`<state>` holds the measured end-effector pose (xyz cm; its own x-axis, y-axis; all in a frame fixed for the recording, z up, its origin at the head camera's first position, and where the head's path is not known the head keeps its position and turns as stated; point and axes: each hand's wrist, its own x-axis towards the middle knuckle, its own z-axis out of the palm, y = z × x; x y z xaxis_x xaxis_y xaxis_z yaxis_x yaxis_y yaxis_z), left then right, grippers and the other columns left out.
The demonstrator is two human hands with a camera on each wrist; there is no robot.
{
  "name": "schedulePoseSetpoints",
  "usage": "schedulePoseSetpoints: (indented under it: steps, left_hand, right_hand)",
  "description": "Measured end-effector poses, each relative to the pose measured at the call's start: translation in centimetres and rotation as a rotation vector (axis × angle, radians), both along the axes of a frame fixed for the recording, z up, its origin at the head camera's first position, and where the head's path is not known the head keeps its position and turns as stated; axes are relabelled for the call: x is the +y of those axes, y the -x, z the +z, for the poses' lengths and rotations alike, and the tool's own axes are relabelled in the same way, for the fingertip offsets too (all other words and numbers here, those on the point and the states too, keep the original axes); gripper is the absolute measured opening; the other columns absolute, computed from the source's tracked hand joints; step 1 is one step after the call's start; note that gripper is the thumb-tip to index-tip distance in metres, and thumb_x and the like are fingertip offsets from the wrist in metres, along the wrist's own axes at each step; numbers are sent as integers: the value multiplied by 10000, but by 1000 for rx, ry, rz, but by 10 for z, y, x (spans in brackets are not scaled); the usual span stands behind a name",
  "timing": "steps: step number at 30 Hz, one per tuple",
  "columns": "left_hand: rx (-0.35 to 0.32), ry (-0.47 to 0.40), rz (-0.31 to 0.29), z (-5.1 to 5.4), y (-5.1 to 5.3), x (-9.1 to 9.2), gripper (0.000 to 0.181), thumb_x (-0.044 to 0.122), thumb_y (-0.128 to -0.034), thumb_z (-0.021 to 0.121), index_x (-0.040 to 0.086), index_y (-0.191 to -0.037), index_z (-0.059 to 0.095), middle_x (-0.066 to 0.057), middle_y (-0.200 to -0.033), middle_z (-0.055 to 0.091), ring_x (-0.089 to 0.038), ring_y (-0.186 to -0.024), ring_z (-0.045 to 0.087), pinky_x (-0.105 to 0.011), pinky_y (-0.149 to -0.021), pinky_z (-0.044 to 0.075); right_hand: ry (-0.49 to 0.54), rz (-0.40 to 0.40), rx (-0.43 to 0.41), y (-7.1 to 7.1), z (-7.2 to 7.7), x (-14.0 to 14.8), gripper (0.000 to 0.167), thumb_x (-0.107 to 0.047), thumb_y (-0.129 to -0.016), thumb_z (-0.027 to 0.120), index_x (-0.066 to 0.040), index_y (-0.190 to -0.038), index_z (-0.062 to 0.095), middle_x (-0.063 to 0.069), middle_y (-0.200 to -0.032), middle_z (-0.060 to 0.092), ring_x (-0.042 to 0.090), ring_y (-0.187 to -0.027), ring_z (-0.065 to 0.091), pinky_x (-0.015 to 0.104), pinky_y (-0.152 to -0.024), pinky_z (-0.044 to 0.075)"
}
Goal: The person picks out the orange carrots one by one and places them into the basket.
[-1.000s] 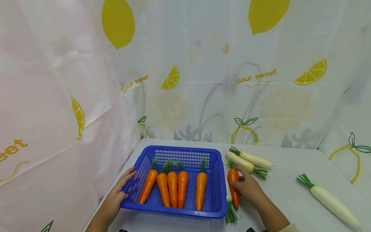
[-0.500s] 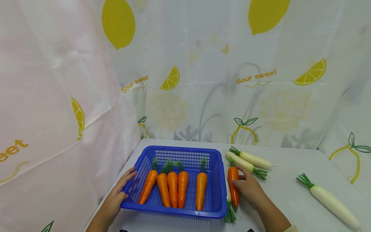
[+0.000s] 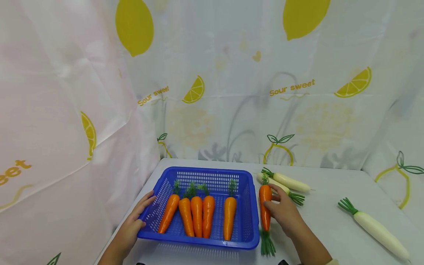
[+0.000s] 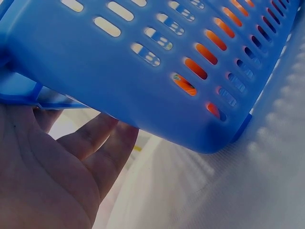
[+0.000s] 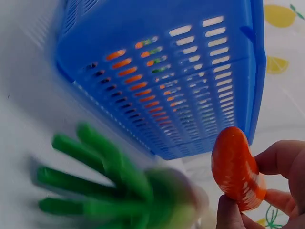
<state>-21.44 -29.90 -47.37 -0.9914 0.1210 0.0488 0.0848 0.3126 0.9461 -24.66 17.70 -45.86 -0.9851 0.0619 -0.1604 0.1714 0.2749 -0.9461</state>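
Note:
My right hand (image 3: 283, 209) holds an orange carrot (image 3: 265, 209) by thumb and fingers, just right of the blue basket (image 3: 198, 241). In the right wrist view the carrot (image 5: 233, 167) points its tip at the camera, apart from the basket wall. Under the carrot lies a white radish, mostly hidden, its green stalks (image 3: 267, 244) sticking out toward me. My left hand (image 3: 132, 217) rests on the basket's left rim with fairly straight fingers. In the left wrist view its fingers (image 4: 114, 148) touch the basket's outside, their tips hidden. Several carrots (image 3: 197, 217) lie inside the basket, leaves pointing away.
Two white radishes lie behind my right hand, the rear one (image 3: 291, 182) beside the other, whose green stalks (image 3: 296, 198) show. Another radish (image 3: 381, 235) lies at the far right of the white table (image 3: 331, 206). A lemon-print curtain (image 3: 232, 92) closes off the back and sides.
My right hand has raised the carrot slightly and shifted it away from me, over the radish. The radish's stalks have turned a little to the right. My left hand and the basket stay put.

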Motion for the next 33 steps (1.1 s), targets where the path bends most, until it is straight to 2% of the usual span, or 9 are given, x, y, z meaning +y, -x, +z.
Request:
schedulePoseSetpoints:
  steps: [9,14,20,25,33]
  left_hand:
    - [-7,-4,5,0,-2,0,833,-94,-768,429,109,-1576,443,-21,-1765,123,-423,-1619,-59,-842,-1145,9]
    - [-3,-1,2,1,-2,0,829,-92,-774,431,117,-1576,446,-20,-1765,126,-424,-1619,-55,-838,-1149,20]
    - [-1,2,6,2,-1,1,830,-94,-770,438,103,-1576,441,-48,-1766,120,-440,-1616,-55,-842,-1145,22]
    - [14,-1,5,2,-1,0,824,-92,-770,441,105,-1570,452,-48,-1765,129,-440,-1616,-49,-844,-1144,16]
    - [12,2,14,1,-2,1,820,-86,-767,445,104,-1565,460,-49,-1763,136,-439,-1618,-43,-845,-1144,32]
  right_hand:
    - [-7,-8,-7,-1,12,-2,717,-159,-964,637,-186,-1614,335,291,-1491,441,345,-1132,654,460,-915,624]
    - [11,-6,24,-4,21,-1,727,-155,-971,618,-180,-1630,312,296,-1509,411,349,-1146,653,470,-926,620]
    - [80,-1,47,-10,36,-5,732,-121,-972,604,-156,-1635,294,297,-1500,386,384,-1195,626,462,-929,618]
    - [131,19,69,-16,46,-12,727,-105,-979,612,-186,-1632,304,271,-1489,393,384,-1220,610,459,-965,604]
    - [203,71,63,-19,54,-26,706,-118,-997,623,-195,-1623,305,272,-1454,404,350,-1182,622,453,-966,605]
